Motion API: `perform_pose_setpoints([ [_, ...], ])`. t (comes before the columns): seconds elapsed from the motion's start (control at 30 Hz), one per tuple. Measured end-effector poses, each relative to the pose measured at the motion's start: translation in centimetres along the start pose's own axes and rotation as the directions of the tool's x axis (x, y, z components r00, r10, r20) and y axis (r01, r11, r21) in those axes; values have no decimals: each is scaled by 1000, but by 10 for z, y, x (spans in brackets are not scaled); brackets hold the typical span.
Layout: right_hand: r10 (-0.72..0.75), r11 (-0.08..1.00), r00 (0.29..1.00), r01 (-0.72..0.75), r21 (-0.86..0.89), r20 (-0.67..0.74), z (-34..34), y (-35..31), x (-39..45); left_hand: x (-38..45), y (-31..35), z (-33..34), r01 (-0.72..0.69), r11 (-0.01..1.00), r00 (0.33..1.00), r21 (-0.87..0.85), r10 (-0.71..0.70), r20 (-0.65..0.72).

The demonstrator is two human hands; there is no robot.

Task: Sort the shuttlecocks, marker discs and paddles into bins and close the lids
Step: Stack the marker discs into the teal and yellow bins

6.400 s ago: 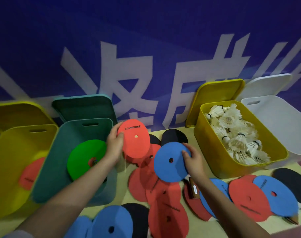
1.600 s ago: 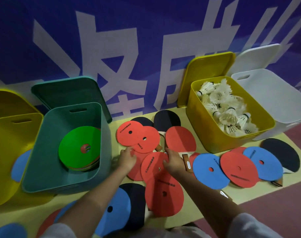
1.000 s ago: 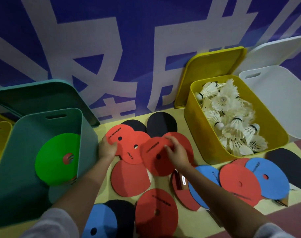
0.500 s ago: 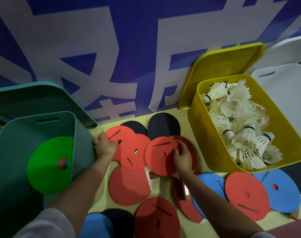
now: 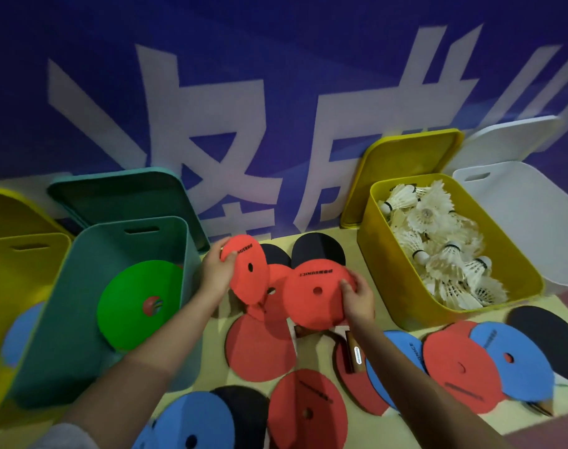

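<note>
Fingers (image 5: pixel 225 254) of left hand (image 5: pixel 216 273) gripping red disc (image 5: pixel 248 268) (tilted), right hand (image 5: pixel 357 298) another

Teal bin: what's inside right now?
In the teal bin, a green disc leans on top; a red disc shows through its centre hole. Anything else under it is covered, so the count can't be told.
</note>
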State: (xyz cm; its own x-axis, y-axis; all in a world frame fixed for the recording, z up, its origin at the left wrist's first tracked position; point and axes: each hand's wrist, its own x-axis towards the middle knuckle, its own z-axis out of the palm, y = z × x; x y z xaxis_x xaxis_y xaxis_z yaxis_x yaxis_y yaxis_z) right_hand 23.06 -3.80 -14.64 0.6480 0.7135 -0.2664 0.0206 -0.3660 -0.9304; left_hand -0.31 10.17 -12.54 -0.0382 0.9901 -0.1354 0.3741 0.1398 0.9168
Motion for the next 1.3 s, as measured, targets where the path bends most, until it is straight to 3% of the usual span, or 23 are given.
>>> perform_pose_setpoints([
  [0.3, -118, 957, 991, 130, 258, -60, 68, -83, -71, -36, 49, -118, -234, 945, 971, -229, 218, -93],
  [0.53, -186, 928, 983, 174, 329, 4, 154, -118, -151, -39, 30, -232, -328, 916, 939, -230, 291, -182],
  [0.8, -181, 936, 981, 149, 320, 72, 252, -111, -213, -33, -23, -348, -257, 932, 945, -256, 188, -267],
  [1.0, -164, 943, 983, 133, 306, 77, 308, -107, -240, -9, -76, -418, -131, 979, 945, -154, 77, -318],
  [1.3, -51, 973, 997, 37, 229, 58, 354, -94, -240, 34, -145, -430, 125, 991, 954, -43, -132, -271],
])
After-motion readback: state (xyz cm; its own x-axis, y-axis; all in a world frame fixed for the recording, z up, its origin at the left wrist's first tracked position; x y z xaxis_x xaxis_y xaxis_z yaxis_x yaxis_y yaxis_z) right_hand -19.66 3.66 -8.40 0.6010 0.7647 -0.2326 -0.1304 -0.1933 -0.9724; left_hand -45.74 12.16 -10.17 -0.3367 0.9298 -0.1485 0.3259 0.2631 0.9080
